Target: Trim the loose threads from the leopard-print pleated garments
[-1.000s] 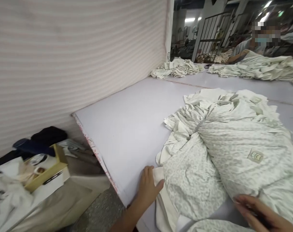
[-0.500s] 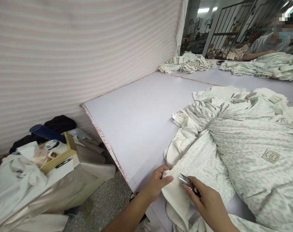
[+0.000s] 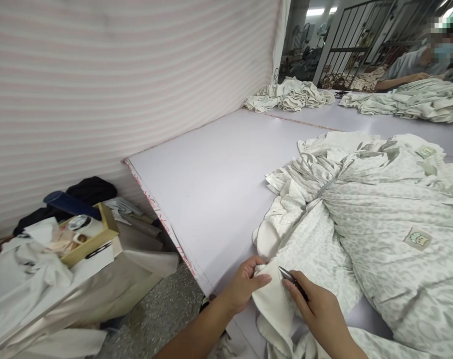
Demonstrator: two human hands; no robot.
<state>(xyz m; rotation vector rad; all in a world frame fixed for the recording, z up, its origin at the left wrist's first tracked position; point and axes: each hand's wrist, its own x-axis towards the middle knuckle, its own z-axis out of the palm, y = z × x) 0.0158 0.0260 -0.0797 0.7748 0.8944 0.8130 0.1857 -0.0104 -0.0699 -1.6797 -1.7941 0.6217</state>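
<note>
My left hand (image 3: pixel 245 283) pinches the edge of a pale garment piece (image 3: pixel 274 299) with a cream inner side, at the table's near edge. Thumb and fingers are closed on the cloth. In my right hand (image 3: pixel 318 304) is a pair of thread snips (image 3: pixel 293 281), dark-handled with short metal blades. The blades lie close together and their tips are at the edge of the cream cloth, just right of my left hand. Beside both hands lies a large bundle of pale leopard-print garments (image 3: pixel 379 214), gathered by a grey tie (image 3: pixel 326 188). A small label patch (image 3: pixel 418 238) shows on it.
The pale table (image 3: pixel 211 184) meets a striped fabric screen (image 3: pixel 136 75) on the left. Down at left, a yellow box (image 3: pixel 109 224) sits among cloth and tape. Garment piles (image 3: pixel 297 94) lie at the back, where a person (image 3: pixel 409 67) works.
The snips' blades have closed from spread apart to nearly together, near the cloth edge. My left hand keeps its pinch, having shifted very slightly right.
</note>
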